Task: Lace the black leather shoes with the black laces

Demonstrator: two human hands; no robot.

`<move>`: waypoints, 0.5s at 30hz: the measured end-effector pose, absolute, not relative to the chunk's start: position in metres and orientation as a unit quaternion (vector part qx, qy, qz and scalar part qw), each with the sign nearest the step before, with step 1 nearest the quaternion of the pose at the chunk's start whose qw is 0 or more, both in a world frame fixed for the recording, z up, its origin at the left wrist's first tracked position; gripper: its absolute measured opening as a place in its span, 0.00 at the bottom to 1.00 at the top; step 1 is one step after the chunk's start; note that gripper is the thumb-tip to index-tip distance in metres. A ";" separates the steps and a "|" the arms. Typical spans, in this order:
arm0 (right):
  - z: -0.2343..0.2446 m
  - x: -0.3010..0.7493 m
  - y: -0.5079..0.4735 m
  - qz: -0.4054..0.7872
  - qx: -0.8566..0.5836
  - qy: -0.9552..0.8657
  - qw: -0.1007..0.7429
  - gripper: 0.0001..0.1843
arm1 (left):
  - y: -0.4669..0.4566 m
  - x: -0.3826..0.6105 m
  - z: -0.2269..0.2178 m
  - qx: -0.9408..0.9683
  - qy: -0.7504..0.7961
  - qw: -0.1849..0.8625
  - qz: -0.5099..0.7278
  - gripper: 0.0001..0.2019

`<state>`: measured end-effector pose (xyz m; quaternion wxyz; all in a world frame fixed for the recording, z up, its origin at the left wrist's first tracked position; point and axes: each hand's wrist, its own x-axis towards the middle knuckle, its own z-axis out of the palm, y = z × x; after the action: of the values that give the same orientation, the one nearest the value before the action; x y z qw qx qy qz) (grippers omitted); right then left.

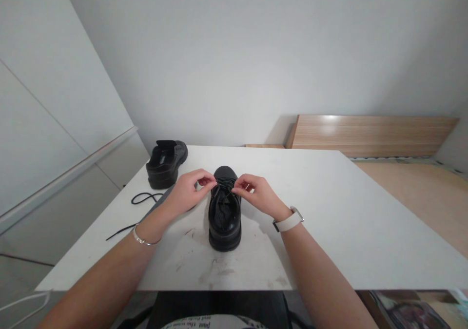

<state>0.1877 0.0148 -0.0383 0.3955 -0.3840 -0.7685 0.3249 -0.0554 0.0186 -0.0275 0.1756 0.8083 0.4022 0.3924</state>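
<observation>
A black shoe [224, 222] stands on the white table [329, 212] in front of me, its toe pointing away. My left hand [188, 191] pinches the shoe's black lace at the left side of the eyelets, fingers closed. My right hand [256, 193], with a white watch on its wrist, pinches the lace at the right side, fingers closed too. Both hands sit just over the front of the shoe, almost touching each other.
A second black shoe [166, 163] stands at the table's far left corner. A loose black lace [141, 207] lies on the table left of my left arm. White cabinets stand to the left; a wooden bed frame [369, 134] is behind right.
</observation>
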 end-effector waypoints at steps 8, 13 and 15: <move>-0.045 0.177 0.013 0.325 -0.371 -0.757 0.429 0.05 | 0.026 -0.061 -0.035 0.801 0.428 0.225 0.353 0.09; -0.047 0.169 0.009 0.269 -0.362 -0.761 0.466 0.02 | 0.024 -0.056 -0.034 0.813 0.424 0.195 0.350 0.05; -0.048 0.165 0.007 0.249 -0.364 -0.762 0.475 0.02 | 0.022 -0.053 -0.034 0.817 0.426 0.167 0.351 0.04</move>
<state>0.1653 0.0074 -0.0479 0.4749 -0.3640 -0.7617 0.2486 -0.0526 0.0219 -0.0345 0.1669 0.8170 0.4259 0.3511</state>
